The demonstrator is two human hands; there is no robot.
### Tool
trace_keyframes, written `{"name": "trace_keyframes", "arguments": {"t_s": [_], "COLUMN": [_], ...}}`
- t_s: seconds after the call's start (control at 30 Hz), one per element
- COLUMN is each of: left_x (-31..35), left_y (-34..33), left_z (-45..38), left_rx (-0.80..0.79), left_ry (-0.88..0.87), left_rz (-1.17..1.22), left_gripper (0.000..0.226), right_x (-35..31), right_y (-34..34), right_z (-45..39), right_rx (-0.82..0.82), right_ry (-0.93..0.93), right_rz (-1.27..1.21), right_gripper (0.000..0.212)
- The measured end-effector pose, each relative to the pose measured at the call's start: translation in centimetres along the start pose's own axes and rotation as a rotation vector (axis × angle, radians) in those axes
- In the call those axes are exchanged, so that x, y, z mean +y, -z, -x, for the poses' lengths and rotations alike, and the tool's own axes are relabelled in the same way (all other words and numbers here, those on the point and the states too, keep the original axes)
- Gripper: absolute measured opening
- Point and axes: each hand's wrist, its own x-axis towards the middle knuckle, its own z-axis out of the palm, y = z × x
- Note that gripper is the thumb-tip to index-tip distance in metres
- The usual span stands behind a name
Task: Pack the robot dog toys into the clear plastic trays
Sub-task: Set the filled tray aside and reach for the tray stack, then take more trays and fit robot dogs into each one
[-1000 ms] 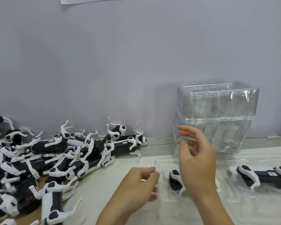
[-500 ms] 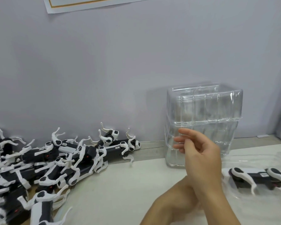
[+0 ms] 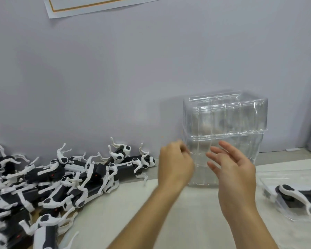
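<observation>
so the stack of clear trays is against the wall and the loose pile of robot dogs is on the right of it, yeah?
Not quite. The head view shows the stack of clear trays against the wall, but the loose pile of robot dogs lies to its left. On the right there is only one robot dog already in a tray.

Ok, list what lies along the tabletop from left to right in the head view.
Pile of robot dog toys → left hand → right hand, in front of the stack of clear trays → packed toy in its tray.
</observation>
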Motion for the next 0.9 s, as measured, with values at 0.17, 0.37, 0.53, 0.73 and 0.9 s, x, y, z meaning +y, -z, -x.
{"name": "trace_keyframes", "arguments": {"t_s": [0.17, 0.37, 0.53, 0.73, 0.9], "left_x": [4.6, 8.9, 10.4, 11.3, 11.1], "left_y": [4.4, 4.1, 5.0, 6.3, 6.7], "left_z": [-5.8, -10.1, -11.2, -10.9, -8.3], "left_rx": [0.036, -0.353, -0.129, -0.257, -0.125], "left_ry": [-0.524, -0.466, -0.411, -0.406, -0.44], "left_rz": [-0.186, -0.388, -0.197, -0.232, -0.126], "left_gripper": [0.033, 0.013, 0.014, 0.026, 0.02], "right_x": [0.0, -0.2, 0.0, 0.0, -1.2], "right_y": [-0.5, -0.4, -0.4, -0.4, -1.1], "right_z": [-0.6, -0.8, -0.8, -0.7, 0.0], "right_rx": [-0.052, -0.076, -0.095, -0.137, -0.244], "right_ry": [-0.13, -0.166, -0.161, -0.146, -0.078], "right_rz": [-0.217, -0.338, -0.313, -0.32, -0.359], "right_gripper": [0.032, 0.031, 0.031, 0.033, 0.042]}}
